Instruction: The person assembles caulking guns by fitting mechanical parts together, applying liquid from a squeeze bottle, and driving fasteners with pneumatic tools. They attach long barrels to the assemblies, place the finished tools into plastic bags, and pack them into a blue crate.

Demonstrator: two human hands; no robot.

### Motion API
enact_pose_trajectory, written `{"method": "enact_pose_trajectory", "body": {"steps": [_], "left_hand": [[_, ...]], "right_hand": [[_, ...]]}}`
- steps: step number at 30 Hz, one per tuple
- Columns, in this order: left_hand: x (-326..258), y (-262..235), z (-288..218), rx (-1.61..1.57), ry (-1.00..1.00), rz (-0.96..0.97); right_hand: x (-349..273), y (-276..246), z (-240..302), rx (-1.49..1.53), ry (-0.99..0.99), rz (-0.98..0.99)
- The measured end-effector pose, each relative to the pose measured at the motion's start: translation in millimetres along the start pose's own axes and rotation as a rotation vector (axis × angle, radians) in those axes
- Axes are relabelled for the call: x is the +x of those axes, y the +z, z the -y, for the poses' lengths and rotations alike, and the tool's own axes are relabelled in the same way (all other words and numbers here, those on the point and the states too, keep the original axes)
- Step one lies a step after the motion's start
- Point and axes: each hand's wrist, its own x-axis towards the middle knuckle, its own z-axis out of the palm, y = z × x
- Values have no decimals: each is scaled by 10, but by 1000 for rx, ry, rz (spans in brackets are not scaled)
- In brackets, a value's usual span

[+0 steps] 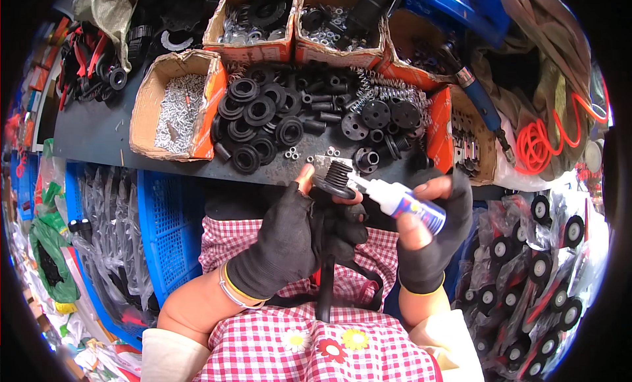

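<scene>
At our cluttered counter [92, 135], near a blue crate [168, 220], our left hand [283, 234] grips a ribbed black part [338, 176], our right hand [438, 234] a squeeze bottle [403, 204].

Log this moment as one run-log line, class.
Left hand: holds black ribbed part | right hand: holds white bottle, nozzle toward part | bench: small nuts, black rings

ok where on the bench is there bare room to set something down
Largely bare: the dark benchtop left of the cardboard box of small fasteners, below the red-handled tools. A thin strip lies between the loose nuts and the front edge. The middle is crowded with black rings, tubes and springs.
</scene>
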Motion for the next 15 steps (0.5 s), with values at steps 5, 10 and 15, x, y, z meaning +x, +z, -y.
{"method": "enact_pose_trajectory", "body": {"steps": [5,10,15], "left_hand": [[-37,-91,-48,-77,4,113],[-232,-156,-144,-124,39,77],[-390,-119,-120,448,437,-193]], "right_hand": [[219,-45,-222,393,206,74],[452,87,-456,183,251,205],[633,351,-892,-454,-114,460]]}}
